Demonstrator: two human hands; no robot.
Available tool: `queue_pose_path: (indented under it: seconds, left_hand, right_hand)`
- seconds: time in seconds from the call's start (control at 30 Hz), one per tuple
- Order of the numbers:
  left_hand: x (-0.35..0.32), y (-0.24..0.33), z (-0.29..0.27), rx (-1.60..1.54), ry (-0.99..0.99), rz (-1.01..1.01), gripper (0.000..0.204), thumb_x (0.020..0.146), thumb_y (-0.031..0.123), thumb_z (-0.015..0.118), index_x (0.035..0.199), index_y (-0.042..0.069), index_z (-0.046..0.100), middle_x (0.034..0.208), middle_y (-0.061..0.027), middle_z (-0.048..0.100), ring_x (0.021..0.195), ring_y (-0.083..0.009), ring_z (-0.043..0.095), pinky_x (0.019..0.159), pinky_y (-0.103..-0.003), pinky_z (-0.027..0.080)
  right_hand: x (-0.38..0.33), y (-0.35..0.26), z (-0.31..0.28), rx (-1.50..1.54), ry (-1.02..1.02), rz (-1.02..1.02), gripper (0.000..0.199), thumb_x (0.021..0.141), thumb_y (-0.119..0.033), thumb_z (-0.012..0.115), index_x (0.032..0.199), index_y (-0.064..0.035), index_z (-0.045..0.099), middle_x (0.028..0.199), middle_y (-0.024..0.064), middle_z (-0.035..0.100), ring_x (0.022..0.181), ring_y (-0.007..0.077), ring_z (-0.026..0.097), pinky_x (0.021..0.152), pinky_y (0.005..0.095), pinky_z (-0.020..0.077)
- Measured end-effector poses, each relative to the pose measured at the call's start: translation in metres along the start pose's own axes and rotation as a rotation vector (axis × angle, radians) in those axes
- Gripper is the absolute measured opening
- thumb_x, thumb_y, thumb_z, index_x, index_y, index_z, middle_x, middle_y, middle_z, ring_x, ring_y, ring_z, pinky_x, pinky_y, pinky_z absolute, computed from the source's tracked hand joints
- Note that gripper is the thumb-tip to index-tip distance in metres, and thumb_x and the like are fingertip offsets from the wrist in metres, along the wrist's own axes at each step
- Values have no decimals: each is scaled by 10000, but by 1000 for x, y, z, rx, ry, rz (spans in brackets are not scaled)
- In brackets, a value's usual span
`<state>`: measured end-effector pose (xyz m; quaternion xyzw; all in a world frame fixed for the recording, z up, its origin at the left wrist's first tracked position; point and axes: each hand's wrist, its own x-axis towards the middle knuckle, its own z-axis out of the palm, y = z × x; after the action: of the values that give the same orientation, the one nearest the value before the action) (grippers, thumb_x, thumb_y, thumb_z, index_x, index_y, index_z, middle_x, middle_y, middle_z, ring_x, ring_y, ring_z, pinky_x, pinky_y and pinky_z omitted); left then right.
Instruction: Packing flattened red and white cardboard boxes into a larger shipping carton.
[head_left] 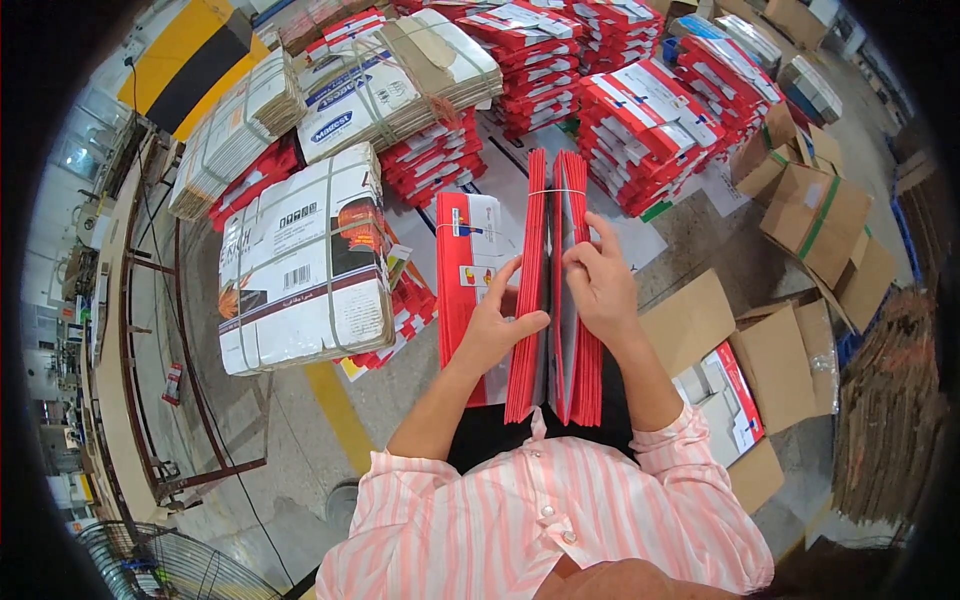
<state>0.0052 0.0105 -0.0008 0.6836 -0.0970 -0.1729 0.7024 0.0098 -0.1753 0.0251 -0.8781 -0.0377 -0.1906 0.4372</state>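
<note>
I hold a thick bundle of flat red cartons [553, 290] on edge in front of my lap, tied by a thin band near its far end. My left hand [496, 325] presses against the bundle's left half, thumb on top. My right hand [597, 282] grips the right half, fingers spread over the edge, parting the stack down the middle. Another flat red and white carton stack [465, 260] lies just left of the bundle, partly under my left hand.
A strapped white and brown bundle [300, 265] sits to the left. More strapped bundles [400, 80] and red stacks [650, 125] fill the floor ahead. Open brown boxes [770, 370] stand to the right, a metal frame [190, 400] and a fan [160, 570] at left.
</note>
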Motion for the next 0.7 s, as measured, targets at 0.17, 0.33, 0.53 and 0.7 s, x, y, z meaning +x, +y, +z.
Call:
queue_pose_path:
  seconds: [0.17, 0.33, 0.53, 0.7]
  left_hand:
    - [-2, -6, -4, 91, 3, 25, 905, 747, 268, 796, 1479, 100, 291, 979, -61, 550, 906, -147, 563, 811, -293, 465]
    - [-2, -6, -5, 11, 6, 0, 866, 773, 242, 776, 1479, 104, 294, 985, -58, 549, 900, -144, 563, 801, -292, 472]
    - [-3, 0, -3, -25, 3, -31, 830, 791, 171, 754, 1480, 105, 296, 1007, -61, 557, 910, -141, 571, 802, -278, 484]
    - [-2, -2, -4, 25, 2, -1, 823, 790, 152, 750, 1478, 106, 300, 1008, -63, 558, 916, -141, 574, 791, -284, 490]
  right_hand:
    - [-1, -16, -2, -37, -80, 23, 215, 808, -240, 643, 833, -38, 575, 1306, 245, 471, 1088, 425, 543, 821, 452, 477]
    - [0, -4, -2, 77, -8, 0, 159, 780, -180, 639, 833, -49, 566, 1320, 250, 460, 1112, 424, 537, 820, 454, 476]
    - [2, 2, -3, -39, -52, -80, 162, 813, -210, 623, 854, -54, 602, 1382, 247, 419, 1126, 433, 526, 841, 463, 473]
    - [3, -17, -8, -116, -155, 4, 308, 829, -360, 656, 844, -56, 610, 1411, 246, 383, 1137, 417, 525, 844, 455, 476]
